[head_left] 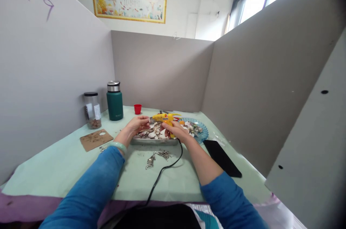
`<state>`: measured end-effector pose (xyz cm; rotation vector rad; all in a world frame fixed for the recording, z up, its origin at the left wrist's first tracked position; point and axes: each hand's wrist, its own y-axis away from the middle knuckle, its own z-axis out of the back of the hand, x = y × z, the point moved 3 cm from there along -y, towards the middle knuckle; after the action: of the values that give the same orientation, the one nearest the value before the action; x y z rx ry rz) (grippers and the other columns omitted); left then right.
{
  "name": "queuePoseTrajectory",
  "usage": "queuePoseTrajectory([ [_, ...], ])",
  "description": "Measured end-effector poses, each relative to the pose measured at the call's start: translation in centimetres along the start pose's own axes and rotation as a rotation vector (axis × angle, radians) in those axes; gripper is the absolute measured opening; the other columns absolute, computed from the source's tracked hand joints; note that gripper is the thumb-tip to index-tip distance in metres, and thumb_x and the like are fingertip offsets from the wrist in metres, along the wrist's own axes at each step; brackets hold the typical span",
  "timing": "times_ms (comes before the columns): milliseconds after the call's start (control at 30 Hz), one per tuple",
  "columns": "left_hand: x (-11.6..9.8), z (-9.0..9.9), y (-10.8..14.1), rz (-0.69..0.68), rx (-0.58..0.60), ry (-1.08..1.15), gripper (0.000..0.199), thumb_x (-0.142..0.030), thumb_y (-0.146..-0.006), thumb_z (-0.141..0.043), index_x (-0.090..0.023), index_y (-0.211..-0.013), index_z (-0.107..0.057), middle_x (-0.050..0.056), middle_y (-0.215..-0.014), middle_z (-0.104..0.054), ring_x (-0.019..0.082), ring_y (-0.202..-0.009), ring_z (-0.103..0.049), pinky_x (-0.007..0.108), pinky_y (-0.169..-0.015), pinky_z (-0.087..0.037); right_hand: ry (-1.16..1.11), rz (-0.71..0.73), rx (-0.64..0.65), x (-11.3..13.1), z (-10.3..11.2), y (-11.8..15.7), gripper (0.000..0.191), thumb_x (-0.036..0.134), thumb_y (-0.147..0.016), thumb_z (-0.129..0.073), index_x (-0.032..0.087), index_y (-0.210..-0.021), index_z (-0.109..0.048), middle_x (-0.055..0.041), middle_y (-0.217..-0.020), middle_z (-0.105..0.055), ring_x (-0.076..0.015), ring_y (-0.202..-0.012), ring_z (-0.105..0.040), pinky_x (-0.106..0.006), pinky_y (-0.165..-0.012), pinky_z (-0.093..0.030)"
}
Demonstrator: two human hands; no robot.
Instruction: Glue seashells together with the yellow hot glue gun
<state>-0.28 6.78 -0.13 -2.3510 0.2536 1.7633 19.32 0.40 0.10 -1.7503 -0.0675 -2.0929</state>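
- The desk (54, 169), under a pale green cover, carries all the work; no plainly finished piece can be made out on it, so the job looks to be in its middle at most.
- The metal tray (154, 142) sits ahead of the person, below both hands, holding a broad heap of shells (152, 135). Much material seems left to use.
- The blue plate (204, 134), just right of the tray, bears a pile of small pale and coloured pieces; whether these are done or waiting, I cannot tell.
- The brown card (90, 142) lies at the left with dark specks and a white round spot on it, their purpose unclear.
- The right hand (175, 130) is closed round the handle of the yellow glue gun (163, 117), which is held over the tray, nozzle toward the left.
- The left hand (137, 125) has its fingertips pinched on a small piece (149, 119) at the nozzle; probably one gluing step is under way.
- The metal clips (150, 162) lie loose in front of the tray, apparently unused.
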Motion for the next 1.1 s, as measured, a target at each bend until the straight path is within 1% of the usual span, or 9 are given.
queuePoseTrajectory([
  [133,-0.06,-0.02,0.07,0.005,-0.028,0.004,0.012,-0.003,-0.07,-0.066,-0.009,-0.076,-0.058,0.003,-0.063,-0.062,0.009,-0.048,-0.059,0.024,-0.056,-0.055,0.03,-0.014,-0.003,0.03,-0.09,0.03,0.039,0.052,-0.076,-0.059,0.015,-0.087,-0.061,-0.0012,-0.064,-0.06,-0.0097,-0.053,-0.052,-0.02,-0.046,-0.041],
  [300,0.01,0.16,-0.13,0.0,-0.042,0.01,0.01,-0.004,-0.072,-0.065,-0.009,-0.078,-0.058,0.004,-0.064,-0.063,0.009,-0.048,-0.058,0.025,-0.056,-0.055,0.045,-0.02,0.004,0.58,-0.25,0.4,0.037,0.05,-0.077,-0.06,0.014,-0.085,-0.061,-0.0002,-0.061,-0.059,-0.0091,-0.051,-0.051,-0.02,-0.046,-0.041],
  [533,0.0,0.25,-0.14,0.004,-0.073,-0.006,0.01,-0.005,-0.071,-0.066,-0.008,-0.076,-0.058,0.005,-0.062,-0.062,0.01,-0.046,-0.058,0.025,-0.054,-0.054,0.066,-0.031,0.026,0.62,-0.27,0.52,0.036,0.049,-0.079,-0.058,0.014,-0.085,-0.061,0.0002,-0.059,-0.057,-0.0079,-0.049,-0.05,-0.018,-0.046,-0.04],
  [700,-0.04,0.25,-0.08,0.005,-0.072,-0.015,0.009,-0.006,-0.072,-0.065,-0.009,-0.075,-0.058,0.005,-0.061,-0.063,0.01,-0.047,-0.058,0.023,-0.051,-0.052,0.079,-0.035,0.032,0.51,-0.27,0.48,0.038,0.051,-0.078,-0.058,0.014,-0.083,-0.062,0.0002,-0.058,-0.057,-0.0075,-0.048,-0.048,-0.017,-0.046,-0.039],
  [867,0.12,0.42,-0.24,-0.005,-0.059,-0.014,0.011,-0.007,-0.07,-0.067,-0.011,-0.073,-0.057,0.002,-0.058,-0.06,0.009,-0.047,-0.057,0.024,-0.054,-0.053,0.083,-0.036,0.03,0.49,-0.26,0.46,0.039,0.052,-0.077,-0.058,0.014,-0.083,-0.063,0.0001,-0.057,-0.057,-0.0082,-0.049,-0.049,-0.018,-0.046,-0.039],
  [1100,0.36,0.66,-0.46,-0.002,-0.054,-0.022,0.015,-0.008,-0.068,-0.07,-0.011,-0.076,-0.058,0.003,-0.061,-0.062,0.009,-0.046,-0.057,0.022,-0.052,-0.052,0.079,-0.03,0.031,0.48,-0.23,0.47,0.039,0.052,-0.077,-0.059,0.014,-0.083,-0.063,-0.0001,-0.059,-0.057,-0.0085,-0.051,-0.051,-0.018,-0.047,-0.04],
])
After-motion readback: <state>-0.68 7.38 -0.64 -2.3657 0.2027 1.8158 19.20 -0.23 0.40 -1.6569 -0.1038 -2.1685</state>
